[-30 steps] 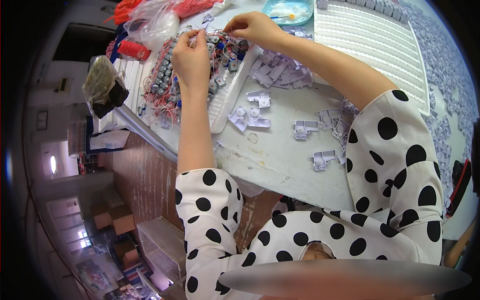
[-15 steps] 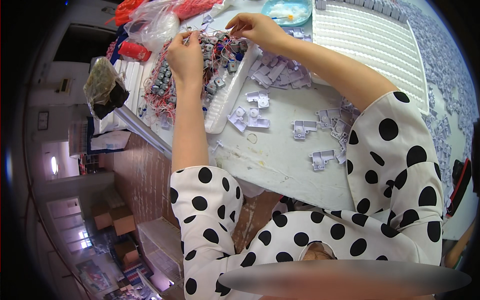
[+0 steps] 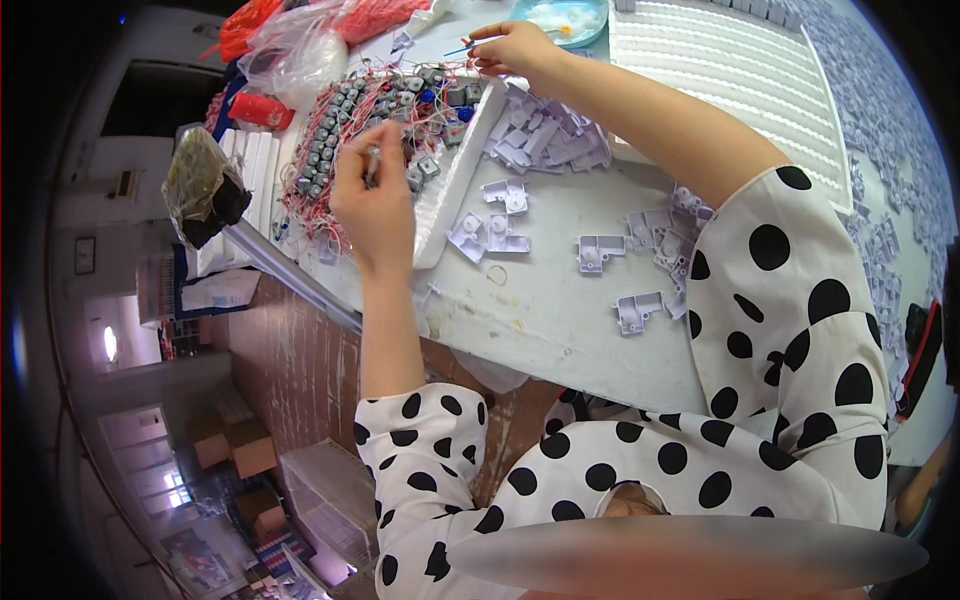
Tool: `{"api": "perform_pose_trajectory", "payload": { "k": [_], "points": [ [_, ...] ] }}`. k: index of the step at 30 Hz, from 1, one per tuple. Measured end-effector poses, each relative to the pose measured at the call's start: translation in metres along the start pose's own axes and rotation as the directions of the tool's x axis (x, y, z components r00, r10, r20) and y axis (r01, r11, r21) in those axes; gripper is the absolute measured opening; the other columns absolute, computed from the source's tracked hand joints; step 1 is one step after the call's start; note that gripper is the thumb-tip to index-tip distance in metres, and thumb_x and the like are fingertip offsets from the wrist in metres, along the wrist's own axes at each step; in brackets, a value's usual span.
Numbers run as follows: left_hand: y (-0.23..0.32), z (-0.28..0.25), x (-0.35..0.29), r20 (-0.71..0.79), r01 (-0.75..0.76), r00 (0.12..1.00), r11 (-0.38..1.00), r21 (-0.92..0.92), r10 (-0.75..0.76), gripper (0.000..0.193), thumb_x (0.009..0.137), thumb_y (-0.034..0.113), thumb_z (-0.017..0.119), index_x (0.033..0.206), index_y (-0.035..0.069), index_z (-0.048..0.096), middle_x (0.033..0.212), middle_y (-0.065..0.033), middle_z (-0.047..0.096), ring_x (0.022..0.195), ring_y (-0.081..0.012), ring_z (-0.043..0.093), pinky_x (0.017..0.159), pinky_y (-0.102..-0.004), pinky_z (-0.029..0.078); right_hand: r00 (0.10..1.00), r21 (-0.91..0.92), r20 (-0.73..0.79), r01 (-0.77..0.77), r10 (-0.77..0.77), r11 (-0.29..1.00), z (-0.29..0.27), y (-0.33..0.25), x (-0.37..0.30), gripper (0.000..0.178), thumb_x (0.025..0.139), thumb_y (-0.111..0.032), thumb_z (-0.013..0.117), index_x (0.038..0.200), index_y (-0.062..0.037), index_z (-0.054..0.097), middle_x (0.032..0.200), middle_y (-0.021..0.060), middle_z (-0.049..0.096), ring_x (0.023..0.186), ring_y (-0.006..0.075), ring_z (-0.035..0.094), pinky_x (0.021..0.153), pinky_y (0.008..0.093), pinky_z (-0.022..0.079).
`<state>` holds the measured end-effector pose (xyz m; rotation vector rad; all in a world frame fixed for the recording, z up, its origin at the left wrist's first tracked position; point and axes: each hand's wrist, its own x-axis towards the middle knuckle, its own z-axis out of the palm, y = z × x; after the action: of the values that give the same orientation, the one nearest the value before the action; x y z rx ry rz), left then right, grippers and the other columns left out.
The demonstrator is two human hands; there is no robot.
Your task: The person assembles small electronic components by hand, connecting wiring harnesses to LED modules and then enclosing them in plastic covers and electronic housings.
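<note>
Left hand (image 3: pixel 374 208) drew back over motors (image 3: pixel 322 150), narrowly pinching small pale piece (image 3: pixel 373 164); right hand (image 3: pixel 512 52) near blue stick (image 3: pixel 455 50), couldn't tell grip.

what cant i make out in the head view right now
All in the head view:
- What, if anything, the left hand holds: its fingers and blur hide it.
- Whether the right hand grips the blue stick: its fingers cover the contact.
- How many grey parts there are: wires and the left hand cover some.
- The dish's far rim: cut off by the upper edge.
</note>
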<state>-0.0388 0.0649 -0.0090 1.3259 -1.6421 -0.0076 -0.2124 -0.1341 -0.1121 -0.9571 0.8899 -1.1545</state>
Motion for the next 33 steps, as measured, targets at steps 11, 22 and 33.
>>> {"api": "perform_pose_trajectory", "payload": {
  "k": [11,22,33],
  "points": [
    [0.007,0.0,-0.033,-0.023,-0.211,0.977,0.977,0.006,0.211,0.011,0.094,0.002,0.073,0.105,0.002,0.073,0.075,-0.0007,0.066,0.057,-0.0037,0.049,0.049,-0.0231,0.037,0.766,-0.793,0.475,0.586,-0.433,0.166,0.021,-0.049,-0.096,0.016,0.084,-0.024,0.073,0.099,-0.0172,0.076,0.093,-0.0001,0.068,0.101,0.0237,0.061,0.09,0.0374,0.052],
    [0.049,-0.015,-0.036,-0.107,-0.06,0.993,0.993,-0.103,0.049,0.011,0.099,0.012,0.07,0.104,0.002,0.073,0.073,0.0106,0.042,0.064,-0.0017,0.032,0.055,-0.0213,0.025,0.804,-0.82,0.504,0.56,-0.315,0.117,0.052,-0.042,-0.133,0.03,0.082,-0.027,0.075,0.11,-0.0151,0.073,0.095,0.0078,0.074,0.1,0.0289,0.067,0.085,0.0427,0.054],
    [0.115,-0.013,-0.09,0.057,-0.069,0.994,0.923,-0.378,0.098,0.007,0.094,0.004,0.074,0.098,-0.002,0.072,0.088,-0.0009,0.07,0.065,-0.0025,0.046,0.059,-0.0185,0.037,0.919,-0.601,0.285,-0.05,0.272,0.797,-0.036,-0.163,-0.302,0.034,0.087,-0.026,0.08,0.105,0.0018,0.073,0.094,0.007,0.073,0.084,0.0127,0.07,0.081,0.0244,0.058]
  ]
}}
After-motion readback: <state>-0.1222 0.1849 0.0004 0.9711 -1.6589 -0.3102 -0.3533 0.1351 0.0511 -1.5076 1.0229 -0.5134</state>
